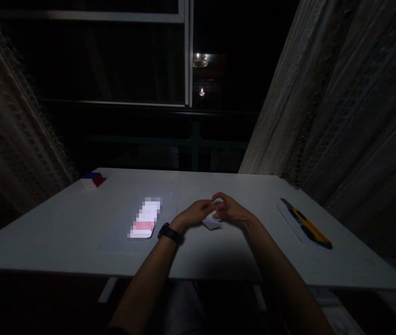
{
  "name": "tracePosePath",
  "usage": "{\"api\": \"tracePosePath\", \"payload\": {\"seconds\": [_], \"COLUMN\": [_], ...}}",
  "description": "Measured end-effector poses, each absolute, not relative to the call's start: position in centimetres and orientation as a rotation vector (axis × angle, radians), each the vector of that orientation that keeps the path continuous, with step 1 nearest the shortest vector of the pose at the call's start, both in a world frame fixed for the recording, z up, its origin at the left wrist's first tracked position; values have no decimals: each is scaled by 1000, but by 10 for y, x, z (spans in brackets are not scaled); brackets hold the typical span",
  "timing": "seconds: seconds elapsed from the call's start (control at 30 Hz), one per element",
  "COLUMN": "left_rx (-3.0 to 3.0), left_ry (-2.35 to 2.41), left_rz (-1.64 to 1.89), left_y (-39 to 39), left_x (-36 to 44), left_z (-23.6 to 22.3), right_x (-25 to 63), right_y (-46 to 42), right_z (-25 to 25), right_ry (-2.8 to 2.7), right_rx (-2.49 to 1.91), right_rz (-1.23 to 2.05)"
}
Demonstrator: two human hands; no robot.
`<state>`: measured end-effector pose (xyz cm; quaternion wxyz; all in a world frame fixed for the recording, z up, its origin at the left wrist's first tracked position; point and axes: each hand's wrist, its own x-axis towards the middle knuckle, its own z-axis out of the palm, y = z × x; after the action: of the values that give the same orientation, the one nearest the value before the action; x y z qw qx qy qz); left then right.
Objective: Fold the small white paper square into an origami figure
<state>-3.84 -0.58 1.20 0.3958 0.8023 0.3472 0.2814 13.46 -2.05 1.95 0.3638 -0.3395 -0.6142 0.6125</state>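
A small piece of folded white paper [212,223] is between my hands, low over the white table [62,232]. My left hand [196,211], with a black watch [170,234] on its wrist, reaches in from the left, its fingers closed at the paper's upper edge. From the other side my right hand [232,208] pinches the paper, its index finger arched above. The fingertips of both hands meet there and partly cover the paper. Part of the paper points down toward me below the fingers.
A phone with a lit, blurred screen [145,218] lies on a pale sheet [114,239] to the left. A coloured puzzle cube [92,180] sits at the far left corner. On the right, a yellow and black utility knife [307,225] rests on white paper [290,223]. Curtains [281,88] hang behind.
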Motion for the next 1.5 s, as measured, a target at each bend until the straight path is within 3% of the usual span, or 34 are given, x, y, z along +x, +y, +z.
{"api": "tracePosePath", "payload": {"seconds": [0.8, 1.0, 1.5], "left_rx": [1974, 1977, 1886], "left_ry": [816, 956, 1085], "left_rz": [739, 865, 781], "left_y": [-9, -8, -4], "left_x": [-40, -39, -45], "left_z": [15, 16, 12], "right_x": [139, 141, 133], "right_y": [-18, -15, -17], "right_z": [20, 20, 22], "right_ry": [-1612, -1541, -1593], "right_rx": [-898, -910, -1086], "right_rz": [1561, 1435, 1026]}}
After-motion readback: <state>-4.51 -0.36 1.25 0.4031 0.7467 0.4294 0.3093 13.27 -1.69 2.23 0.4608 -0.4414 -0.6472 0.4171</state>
